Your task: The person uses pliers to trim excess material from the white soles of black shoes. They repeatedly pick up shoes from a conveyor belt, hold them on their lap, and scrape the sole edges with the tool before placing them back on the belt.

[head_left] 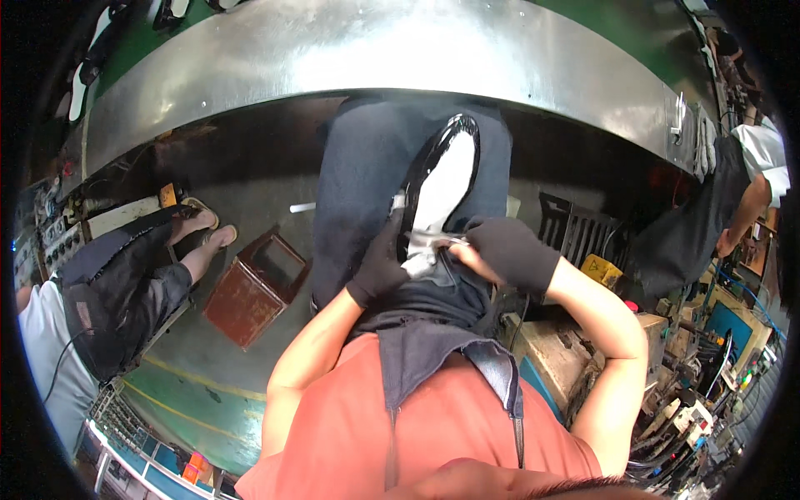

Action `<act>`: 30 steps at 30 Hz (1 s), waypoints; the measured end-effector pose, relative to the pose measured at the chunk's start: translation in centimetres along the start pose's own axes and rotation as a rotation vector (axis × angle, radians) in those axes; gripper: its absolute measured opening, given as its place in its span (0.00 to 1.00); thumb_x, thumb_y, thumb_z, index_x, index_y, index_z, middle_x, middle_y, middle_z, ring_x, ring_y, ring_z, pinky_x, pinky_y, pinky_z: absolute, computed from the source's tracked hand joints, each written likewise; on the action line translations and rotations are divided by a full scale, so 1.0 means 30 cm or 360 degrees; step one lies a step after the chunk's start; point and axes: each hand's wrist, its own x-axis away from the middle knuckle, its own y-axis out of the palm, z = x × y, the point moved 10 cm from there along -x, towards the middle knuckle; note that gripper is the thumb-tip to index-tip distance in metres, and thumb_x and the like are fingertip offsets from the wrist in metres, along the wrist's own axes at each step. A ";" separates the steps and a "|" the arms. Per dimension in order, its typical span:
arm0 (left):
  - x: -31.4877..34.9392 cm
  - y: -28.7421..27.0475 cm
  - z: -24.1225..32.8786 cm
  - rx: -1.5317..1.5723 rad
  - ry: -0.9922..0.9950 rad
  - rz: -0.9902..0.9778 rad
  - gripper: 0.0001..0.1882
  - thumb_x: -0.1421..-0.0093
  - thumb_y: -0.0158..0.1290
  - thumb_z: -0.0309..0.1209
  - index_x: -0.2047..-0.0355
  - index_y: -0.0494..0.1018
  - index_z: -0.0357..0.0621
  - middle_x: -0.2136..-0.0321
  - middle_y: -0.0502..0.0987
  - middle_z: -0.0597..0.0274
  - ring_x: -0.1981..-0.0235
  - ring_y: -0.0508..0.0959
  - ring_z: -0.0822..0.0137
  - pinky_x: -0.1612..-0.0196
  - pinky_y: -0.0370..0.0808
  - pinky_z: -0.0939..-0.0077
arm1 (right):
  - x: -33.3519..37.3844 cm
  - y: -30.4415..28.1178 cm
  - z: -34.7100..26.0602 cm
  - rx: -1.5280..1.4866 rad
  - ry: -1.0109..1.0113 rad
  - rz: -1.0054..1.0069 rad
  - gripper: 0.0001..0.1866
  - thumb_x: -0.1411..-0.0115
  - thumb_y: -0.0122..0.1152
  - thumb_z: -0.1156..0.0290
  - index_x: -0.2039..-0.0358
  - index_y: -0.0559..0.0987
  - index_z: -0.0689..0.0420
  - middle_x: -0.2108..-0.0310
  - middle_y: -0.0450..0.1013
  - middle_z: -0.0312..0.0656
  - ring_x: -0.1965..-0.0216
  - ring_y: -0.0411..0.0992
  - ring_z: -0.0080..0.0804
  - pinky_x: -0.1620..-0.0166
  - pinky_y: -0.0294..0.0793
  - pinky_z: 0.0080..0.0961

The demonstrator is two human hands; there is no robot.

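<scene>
A glossy black shoe with a white underside lies sole up across my dark-clad lap, its toe pointing away from me. My left hand, in a dark glove with pale wrapping at a fingertip, grips the shoe's left side near the heel. By the heel, my gloved right hand is closed around a small silvery metal tool, which lies across the white underside. Its exact kind is hard to make out, and my fingers partly hide the heel end.
A shiny metal bench curves across in front of my knees. A brown box-like stool stands on the floor to the left. Seated people are at both sides. A worn machine and cables crowd my right elbow.
</scene>
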 end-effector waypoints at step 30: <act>-0.200 0.019 -0.064 0.1395 -0.0694 0.0152 0.32 0.31 0.36 0.54 0.41 0.61 0.39 0.50 0.71 0.57 0.49 0.71 0.63 0.46 0.68 0.73 | 0.017 -0.130 0.032 -0.0276 0.0227 0.0553 0.20 0.36 0.52 0.55 0.74 0.75 0.61 0.77 0.71 0.56 0.73 0.70 0.57 0.68 0.68 0.43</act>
